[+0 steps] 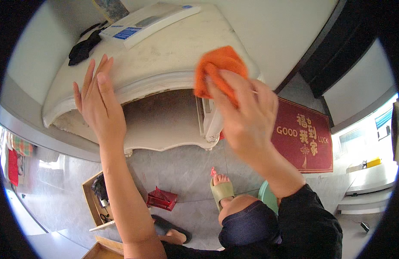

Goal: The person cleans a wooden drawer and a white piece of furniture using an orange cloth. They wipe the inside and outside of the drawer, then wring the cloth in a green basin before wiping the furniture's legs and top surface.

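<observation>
An orange cloth is bunched in my right hand, over the right front of a cream cabinet. Blur on the hand and cloth hides whether they touch the top. My left hand is held up over the cabinet's left front edge, fingers extended, with nothing in it. Between the hands, under the curved front edge, gapes an open cavity in the cabinet. On the top lie a flat white box with blue print and, left of it, a black fabric item.
A red doormat with writing lies right of the cabinet. On the grey tile floor are a wooden drawer holding scissors and other items, a second wooden drawer and a red bag. A pale green object stands by my knee.
</observation>
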{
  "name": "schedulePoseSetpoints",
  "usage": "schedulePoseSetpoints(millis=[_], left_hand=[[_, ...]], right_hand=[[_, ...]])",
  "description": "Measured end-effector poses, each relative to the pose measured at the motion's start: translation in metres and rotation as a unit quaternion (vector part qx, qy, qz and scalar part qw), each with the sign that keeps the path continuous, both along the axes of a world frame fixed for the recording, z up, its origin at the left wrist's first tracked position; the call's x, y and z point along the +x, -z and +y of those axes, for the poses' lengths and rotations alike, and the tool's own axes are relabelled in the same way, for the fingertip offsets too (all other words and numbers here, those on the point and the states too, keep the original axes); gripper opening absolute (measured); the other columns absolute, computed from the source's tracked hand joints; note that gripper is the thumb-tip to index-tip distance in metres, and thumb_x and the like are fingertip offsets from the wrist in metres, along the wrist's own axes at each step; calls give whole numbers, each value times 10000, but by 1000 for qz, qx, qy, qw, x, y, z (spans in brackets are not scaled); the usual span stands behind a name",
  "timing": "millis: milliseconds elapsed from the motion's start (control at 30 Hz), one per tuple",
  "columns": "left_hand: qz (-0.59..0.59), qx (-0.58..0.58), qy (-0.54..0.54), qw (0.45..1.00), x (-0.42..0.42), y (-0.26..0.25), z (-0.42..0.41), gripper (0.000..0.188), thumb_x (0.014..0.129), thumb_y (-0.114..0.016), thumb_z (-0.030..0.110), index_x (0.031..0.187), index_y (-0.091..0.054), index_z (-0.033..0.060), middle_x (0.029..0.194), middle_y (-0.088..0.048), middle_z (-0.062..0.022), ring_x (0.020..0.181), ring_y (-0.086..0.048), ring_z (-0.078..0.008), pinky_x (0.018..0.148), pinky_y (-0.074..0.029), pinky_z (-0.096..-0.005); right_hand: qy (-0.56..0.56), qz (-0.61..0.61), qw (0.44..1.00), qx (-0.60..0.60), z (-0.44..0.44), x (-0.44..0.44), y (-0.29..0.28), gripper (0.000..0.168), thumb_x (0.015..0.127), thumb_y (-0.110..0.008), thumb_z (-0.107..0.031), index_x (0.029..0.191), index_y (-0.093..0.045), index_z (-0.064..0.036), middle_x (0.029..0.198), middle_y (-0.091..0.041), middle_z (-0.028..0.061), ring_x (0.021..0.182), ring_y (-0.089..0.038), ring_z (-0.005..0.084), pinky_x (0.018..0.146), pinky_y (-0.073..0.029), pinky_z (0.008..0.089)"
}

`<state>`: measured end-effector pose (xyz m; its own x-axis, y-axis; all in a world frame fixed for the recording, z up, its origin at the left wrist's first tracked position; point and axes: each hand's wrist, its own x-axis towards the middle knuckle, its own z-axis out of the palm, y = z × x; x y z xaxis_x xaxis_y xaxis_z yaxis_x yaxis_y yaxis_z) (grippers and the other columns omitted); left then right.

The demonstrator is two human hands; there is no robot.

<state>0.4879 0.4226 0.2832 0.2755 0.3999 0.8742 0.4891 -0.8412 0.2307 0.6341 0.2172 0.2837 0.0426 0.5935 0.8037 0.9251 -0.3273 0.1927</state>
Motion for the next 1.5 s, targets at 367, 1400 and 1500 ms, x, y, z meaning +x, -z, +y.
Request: schedulePoseSetpoints(millis=[367,1400,1500], left_hand=[[180,104,93,974,50,-37,-79,382,938,-489,347,1246,-571,138,1299,-557,-41,1310,-409,-227,1134,-86,-515],[201,10,117,973,100,0,-119,638,948,-239,540,1301,-473,63,1338,-494,-97,1264,-409,-255,1101,-146,-463],[197,7,124,972,100,1,-119,628,940,-270,539,1305,-469,69,1339,-492,-90,1264,-407,-258,1098,-140,-459]], right_hand=[[-144,281,941,121,-17,70,-1,312,796,-513,8,1064,-667,-40,1152,-564,143,1020,-514,321,893,-415,366],[-272,364,862,223,155,268,35,331,853,-427,28,1100,-636,-40,1149,-580,157,1003,-579,318,877,-460,366],[-246,443,837,205,182,291,17,347,850,-420,13,1099,-650,-65,1111,-596,170,979,-581,348,878,-466,418]])
